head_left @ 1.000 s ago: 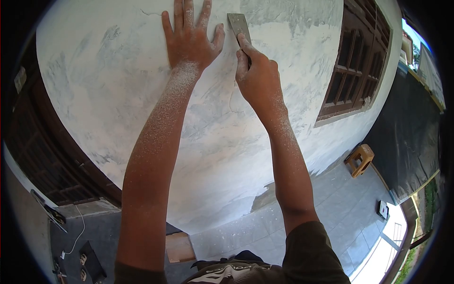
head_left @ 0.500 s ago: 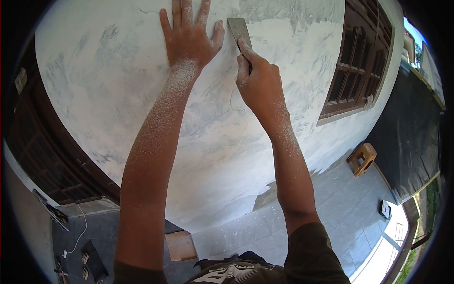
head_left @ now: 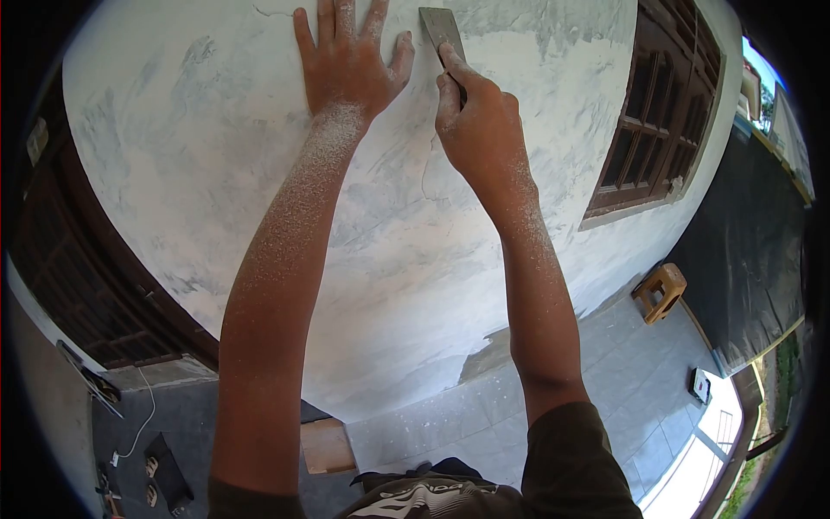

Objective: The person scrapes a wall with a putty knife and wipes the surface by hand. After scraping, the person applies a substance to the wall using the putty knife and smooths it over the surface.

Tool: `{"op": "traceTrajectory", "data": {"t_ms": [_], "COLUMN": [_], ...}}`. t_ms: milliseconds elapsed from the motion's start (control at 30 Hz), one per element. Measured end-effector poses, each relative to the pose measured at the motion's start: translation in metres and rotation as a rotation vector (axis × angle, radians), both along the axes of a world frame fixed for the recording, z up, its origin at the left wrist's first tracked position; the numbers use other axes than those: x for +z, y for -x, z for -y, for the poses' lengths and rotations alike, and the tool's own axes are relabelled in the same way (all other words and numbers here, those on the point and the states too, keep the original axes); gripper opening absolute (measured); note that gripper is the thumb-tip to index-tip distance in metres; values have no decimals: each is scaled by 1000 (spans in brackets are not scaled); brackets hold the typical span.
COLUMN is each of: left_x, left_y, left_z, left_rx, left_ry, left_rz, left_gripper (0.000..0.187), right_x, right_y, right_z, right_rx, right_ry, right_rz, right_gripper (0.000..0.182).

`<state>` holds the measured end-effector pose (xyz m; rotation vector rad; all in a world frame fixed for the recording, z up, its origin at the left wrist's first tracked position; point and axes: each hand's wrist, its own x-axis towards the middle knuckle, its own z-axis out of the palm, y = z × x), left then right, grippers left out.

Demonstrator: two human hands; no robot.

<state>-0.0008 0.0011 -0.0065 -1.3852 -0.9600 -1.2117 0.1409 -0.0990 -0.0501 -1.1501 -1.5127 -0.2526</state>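
My left hand (head_left: 353, 73) lies flat on the wall with its fingers spread; white dust coats the wrist and forearm. To the right of it, my right hand (head_left: 478, 112) grips a putty knife (head_left: 444, 30), index finger pressed along the blade. The blade points up and its broad edge is at the wall surface. Grey and white smears cover the wall (head_left: 389, 251). A thin crack runs down the wall below the putty knife, and another shows near my left fingertips.
A brown-framed window (head_left: 654, 112) is at the right, a dark wooden door (head_left: 95, 277) at the left. On the tiled floor (head_left: 596, 363) stand a tan plastic stool (head_left: 661, 291) and a small black-and-white box (head_left: 699, 386). A white cable (head_left: 151, 415) and sandals (head_left: 152, 480) lie lower left.
My right hand has pushed the putty knife a little higher up the wall. My left hand stays spread in nearly the same spot.
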Motion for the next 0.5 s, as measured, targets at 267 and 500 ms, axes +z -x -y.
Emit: {"op": "traceTrajectory", "data": {"t_ms": [267, 500], "left_x": [-1, 1], "left_y": [-1, 0], "left_z": [3, 2], "left_rx": [-36, -20], "left_ry": [16, 11], "left_rz": [7, 0], "left_gripper": [72, 72], "right_x": [2, -14], "right_y": [1, -1], "right_z": [-2, 2], "right_rx": [8, -16], "right_ry": [6, 26], "right_rz": [-26, 19], "right_gripper": [35, 36]}}
